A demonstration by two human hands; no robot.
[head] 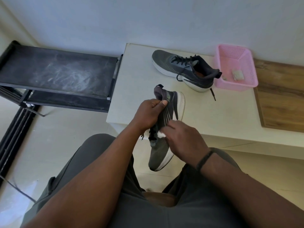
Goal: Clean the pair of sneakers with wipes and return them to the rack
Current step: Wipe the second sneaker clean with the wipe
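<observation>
Your left hand (pixel 148 112) is gripping the dark sneaker (pixel 162 129) at its collar, fingers curled round it, holding it off the tabletop (pixel 213 116) above your lap. Your right hand (pixel 185 137) is pressing a white wipe (pixel 161 135) to its side, fingers bent over it. The second sneaker (pixel 184 69) is lying on the tabletop, touching the pink basket (pixel 236 66). The black rack (pixel 57 73) is standing to the left.

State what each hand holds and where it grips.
Left hand grips the grey sneaker at its heel collar; right hand holds a white wipe against its side.
</observation>
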